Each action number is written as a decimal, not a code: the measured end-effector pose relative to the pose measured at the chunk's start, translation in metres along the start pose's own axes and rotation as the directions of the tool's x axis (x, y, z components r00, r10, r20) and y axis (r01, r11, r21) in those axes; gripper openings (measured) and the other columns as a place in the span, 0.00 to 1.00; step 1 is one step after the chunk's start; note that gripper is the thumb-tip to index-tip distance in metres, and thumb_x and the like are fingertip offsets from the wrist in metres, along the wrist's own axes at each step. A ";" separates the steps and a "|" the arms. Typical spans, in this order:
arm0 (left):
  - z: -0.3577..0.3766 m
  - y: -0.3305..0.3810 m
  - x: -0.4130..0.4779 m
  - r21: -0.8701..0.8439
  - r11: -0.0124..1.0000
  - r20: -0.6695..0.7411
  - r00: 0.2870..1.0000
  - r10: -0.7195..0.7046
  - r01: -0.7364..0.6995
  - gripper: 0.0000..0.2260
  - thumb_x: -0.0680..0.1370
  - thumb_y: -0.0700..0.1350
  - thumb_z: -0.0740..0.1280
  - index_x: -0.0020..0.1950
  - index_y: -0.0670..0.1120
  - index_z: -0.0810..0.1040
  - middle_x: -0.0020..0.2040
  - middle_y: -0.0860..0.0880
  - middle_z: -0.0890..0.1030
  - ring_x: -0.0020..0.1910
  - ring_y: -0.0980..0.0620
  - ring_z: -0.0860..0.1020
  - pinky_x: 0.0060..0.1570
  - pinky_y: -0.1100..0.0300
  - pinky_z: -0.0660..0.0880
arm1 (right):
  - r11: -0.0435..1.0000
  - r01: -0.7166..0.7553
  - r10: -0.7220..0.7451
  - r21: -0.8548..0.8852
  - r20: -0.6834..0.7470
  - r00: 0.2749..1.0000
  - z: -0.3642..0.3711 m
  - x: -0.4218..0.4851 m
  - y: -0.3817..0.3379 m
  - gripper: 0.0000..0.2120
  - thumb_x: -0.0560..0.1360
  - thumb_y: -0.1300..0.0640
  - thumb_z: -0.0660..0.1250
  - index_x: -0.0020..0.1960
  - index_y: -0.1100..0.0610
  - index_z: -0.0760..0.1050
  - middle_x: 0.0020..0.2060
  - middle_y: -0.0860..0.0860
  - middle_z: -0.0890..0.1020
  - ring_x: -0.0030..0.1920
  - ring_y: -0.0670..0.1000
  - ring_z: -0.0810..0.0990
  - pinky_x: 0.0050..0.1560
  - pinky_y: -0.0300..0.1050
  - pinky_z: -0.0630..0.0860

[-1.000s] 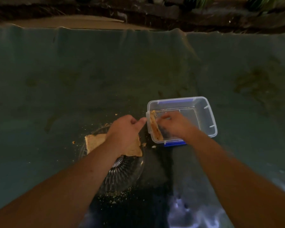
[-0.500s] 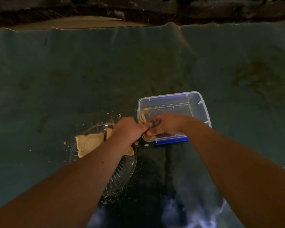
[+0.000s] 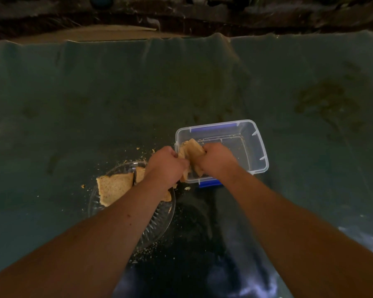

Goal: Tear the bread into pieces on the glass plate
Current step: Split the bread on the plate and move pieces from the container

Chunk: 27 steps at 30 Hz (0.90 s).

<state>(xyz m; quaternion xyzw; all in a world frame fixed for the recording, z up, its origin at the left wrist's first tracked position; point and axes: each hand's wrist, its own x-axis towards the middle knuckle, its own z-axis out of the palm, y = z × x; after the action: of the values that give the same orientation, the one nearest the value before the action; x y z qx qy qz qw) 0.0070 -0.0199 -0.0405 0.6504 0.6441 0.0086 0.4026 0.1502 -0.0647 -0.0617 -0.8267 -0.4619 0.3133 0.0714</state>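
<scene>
A slice of brown bread (image 3: pixel 191 151) is held between both hands over the left end of a clear plastic box (image 3: pixel 257 147). My left hand (image 3: pixel 166 166) grips its left edge and my right hand (image 3: pixel 216 160) grips its right edge, both fists closed. Below my left forearm lies the glass plate (image 3: pixel 159 222) with torn bread pieces (image 3: pixel 114 188) on its far-left part. Part of the plate and some bread on it are hidden by my left arm.
The box has blue clips and stands just right of the plate. A dark green cloth (image 3: pixel 73 104) covers the table, with crumbs (image 3: pixel 146 252) scattered around the plate. Beyond the cloth's far edge is dark ground.
My right hand lifted the slice up from the box's left end. My left hand left the bread on the plate and moved right to grip the slice as well.
</scene>
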 end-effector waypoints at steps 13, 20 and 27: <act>-0.102 -0.096 -0.021 -0.564 0.824 -0.019 0.997 -0.077 0.053 0.19 0.66 0.46 0.71 0.57 0.50 0.77 0.56 0.42 0.82 0.52 0.40 0.84 0.51 0.37 0.84 | 0.913 -0.053 0.077 0.404 -0.044 0.996 -0.001 -0.077 -0.052 0.06 0.72 0.54 0.71 0.39 0.55 0.78 0.34 0.55 0.83 0.36 0.54 0.84 0.38 0.52 0.81; -0.111 -0.199 -0.024 -0.455 0.866 0.105 0.978 -0.179 0.208 0.24 0.66 0.46 0.75 0.62 0.47 0.79 0.52 0.45 0.85 0.45 0.47 0.84 0.46 0.48 0.81 | 0.892 -0.195 0.088 0.408 0.266 0.960 0.075 -0.085 -0.072 0.06 0.74 0.54 0.71 0.47 0.57 0.80 0.41 0.57 0.86 0.39 0.54 0.86 0.41 0.54 0.86; -0.093 -0.231 -0.021 0.589 0.780 -0.110 0.935 0.336 -0.211 0.30 0.72 0.59 0.73 0.70 0.47 0.71 0.62 0.45 0.74 0.59 0.43 0.72 0.55 0.43 0.77 | 0.926 0.114 -0.125 -0.360 -0.006 0.992 0.110 -0.093 -0.068 0.19 0.79 0.43 0.66 0.65 0.53 0.74 0.59 0.54 0.81 0.58 0.55 0.78 0.55 0.53 0.79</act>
<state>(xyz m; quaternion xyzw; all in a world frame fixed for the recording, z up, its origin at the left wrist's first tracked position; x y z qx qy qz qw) -0.2372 -0.0252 -0.0906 0.8227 0.5538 -0.0565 0.1150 0.0022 -0.1210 -0.0790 -0.8006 -0.5597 0.2068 -0.0549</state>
